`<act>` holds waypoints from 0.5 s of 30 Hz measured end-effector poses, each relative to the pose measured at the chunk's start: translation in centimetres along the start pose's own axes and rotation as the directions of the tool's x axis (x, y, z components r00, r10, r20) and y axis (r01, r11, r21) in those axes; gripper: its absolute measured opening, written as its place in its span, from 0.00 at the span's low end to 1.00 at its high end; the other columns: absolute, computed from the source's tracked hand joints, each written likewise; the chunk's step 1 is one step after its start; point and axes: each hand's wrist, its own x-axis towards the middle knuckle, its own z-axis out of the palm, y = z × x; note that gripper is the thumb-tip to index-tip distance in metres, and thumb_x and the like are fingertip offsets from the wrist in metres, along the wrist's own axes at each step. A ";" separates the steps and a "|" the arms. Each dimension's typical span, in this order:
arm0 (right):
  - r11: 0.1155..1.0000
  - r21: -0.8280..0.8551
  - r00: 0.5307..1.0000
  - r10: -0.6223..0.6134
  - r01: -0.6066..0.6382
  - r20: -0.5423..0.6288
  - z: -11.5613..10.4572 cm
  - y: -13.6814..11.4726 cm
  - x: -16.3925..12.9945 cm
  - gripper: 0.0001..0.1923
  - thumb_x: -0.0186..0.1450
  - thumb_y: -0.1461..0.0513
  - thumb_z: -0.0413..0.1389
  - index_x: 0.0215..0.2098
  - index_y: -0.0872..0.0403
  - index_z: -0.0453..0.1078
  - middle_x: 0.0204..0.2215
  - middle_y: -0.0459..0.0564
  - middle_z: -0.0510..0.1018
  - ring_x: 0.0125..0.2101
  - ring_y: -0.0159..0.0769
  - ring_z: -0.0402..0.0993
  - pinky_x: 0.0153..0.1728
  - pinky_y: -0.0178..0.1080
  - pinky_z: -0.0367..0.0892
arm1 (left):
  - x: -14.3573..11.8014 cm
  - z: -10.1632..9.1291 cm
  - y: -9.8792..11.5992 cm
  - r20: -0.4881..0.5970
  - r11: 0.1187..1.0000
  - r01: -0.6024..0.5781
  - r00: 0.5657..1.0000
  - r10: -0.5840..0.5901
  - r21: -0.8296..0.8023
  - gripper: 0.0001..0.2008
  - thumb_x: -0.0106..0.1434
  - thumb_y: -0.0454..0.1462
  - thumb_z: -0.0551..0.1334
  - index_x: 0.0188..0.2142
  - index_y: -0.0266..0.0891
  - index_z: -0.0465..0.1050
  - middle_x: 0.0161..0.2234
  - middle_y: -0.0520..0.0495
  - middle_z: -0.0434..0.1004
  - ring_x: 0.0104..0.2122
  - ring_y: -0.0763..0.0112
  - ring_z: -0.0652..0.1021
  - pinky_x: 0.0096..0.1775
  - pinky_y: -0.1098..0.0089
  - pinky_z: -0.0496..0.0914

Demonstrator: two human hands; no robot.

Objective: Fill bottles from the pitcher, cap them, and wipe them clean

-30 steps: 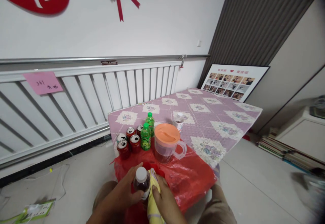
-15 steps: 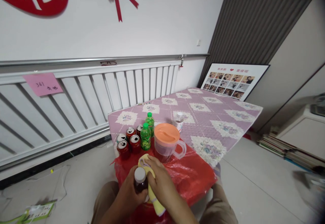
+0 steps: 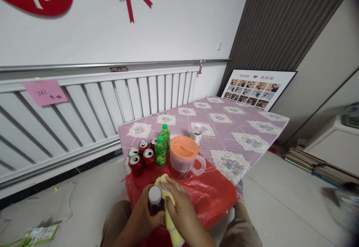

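The small bottle (image 3: pixel 156 204) with the white cap (image 3: pixel 155 194) is at the lower middle of the frame, in the grip of the left hand (image 3: pixel 143 212), which wraps it from the left with the thumb across its near side. Its long axis looks roughly upright, the cap toward the camera; any slight tilt is hard to judge. The right hand (image 3: pixel 183 206) is closed over a yellow cloth (image 3: pixel 170 219) just right of the bottle, the cloth lying along the bottle's right side between the two hands, so the left hand is the nearer one. Beneath them a red plastic sheet (image 3: pixel 217 194) covers the near end of the counter (image 3: pixel 224 127). Beyond the hands stands a pitcher (image 3: pixel 180 166) with an orange lid (image 3: pixel 183 148); left of it are two green bottles (image 3: pixel 160 153) and a group of drink cans (image 3: pixel 148 159), and behind it another white-capped bottle (image 3: pixel 197 136). The radiator (image 3: pixel 126 101) runs along the wall at left. The held bottle's base and most of its label are hidden by the thumb and cloth, the left fingers' far ends are out of sight, the cloth's lower end meets the bottom edge, and the pitcher partly covers the far bottle.
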 end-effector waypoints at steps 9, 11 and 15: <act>0.986 -0.079 0.989 -0.143 0.145 0.025 0.2 3.5 -7.1 0.28 0.55 0.71 0.52 0.52 0.47 0.71 0.59 0.52 0.71 0.59 0.47 0.67 0.56 0.48 0.67 | 0.1 -0.3 0.5 0.016 1.000 -0.015 1.000 0.015 -0.012 0.24 0.51 0.32 0.63 0.49 0.39 0.63 0.43 0.44 0.78 0.42 0.62 0.79 0.46 0.68 0.73; 0.983 -0.087 0.986 -0.163 0.162 -0.014 -0.6 3.2 -7.2 0.26 0.56 0.70 0.52 0.51 0.47 0.71 0.60 0.52 0.70 0.59 0.47 0.67 0.56 0.48 0.67 | 0.1 -0.2 0.7 0.006 0.999 -0.025 1.000 0.025 -0.020 0.24 0.50 0.32 0.63 0.48 0.39 0.63 0.42 0.44 0.77 0.41 0.62 0.78 0.44 0.67 0.73; 0.964 -0.136 0.957 -0.249 0.230 -0.151 -2.0 0.8 -5.3 0.25 0.61 0.70 0.50 0.55 0.49 0.67 0.63 0.55 0.65 0.61 0.46 0.62 0.57 0.49 0.65 | -0.1 0.0 0.8 0.021 0.996 -0.025 0.999 0.027 -0.091 0.25 0.51 0.32 0.63 0.49 0.38 0.63 0.42 0.43 0.77 0.40 0.62 0.78 0.43 0.66 0.75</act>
